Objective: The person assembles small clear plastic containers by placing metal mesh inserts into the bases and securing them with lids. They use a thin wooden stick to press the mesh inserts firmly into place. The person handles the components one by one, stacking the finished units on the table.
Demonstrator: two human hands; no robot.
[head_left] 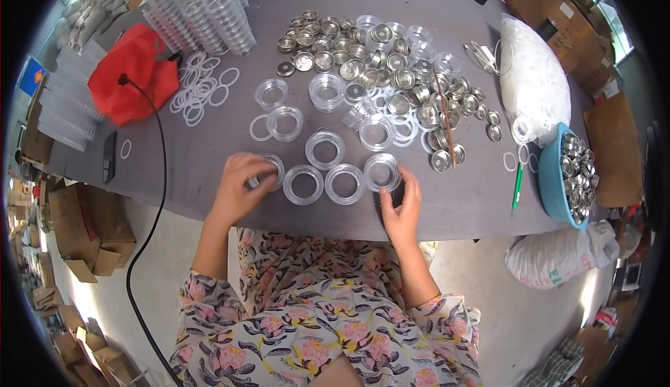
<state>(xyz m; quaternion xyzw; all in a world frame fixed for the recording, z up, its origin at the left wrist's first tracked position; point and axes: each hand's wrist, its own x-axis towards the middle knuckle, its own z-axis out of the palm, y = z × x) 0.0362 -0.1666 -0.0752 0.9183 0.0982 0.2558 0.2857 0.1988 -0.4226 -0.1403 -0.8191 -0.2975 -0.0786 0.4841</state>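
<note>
My left hand is slightly blurred, its curled fingers and thumb around a clear round plastic cup on the table. My right hand grips the right edge of another clear round cup between thumb and fingers. Between the hands, three more such cups lie close together, among them a front cup. Behind them stand a stack of clear cups and several single ones. A flat white ring lies partly under one cup. Farther back spreads a heap of small round silver metal tins.
A thin brown stick lies across the tins. At right are a green pen, a blue basin of tins and a white plastic bag. At left are white rings, red cloth, a black cable and stacked clear plastic pieces.
</note>
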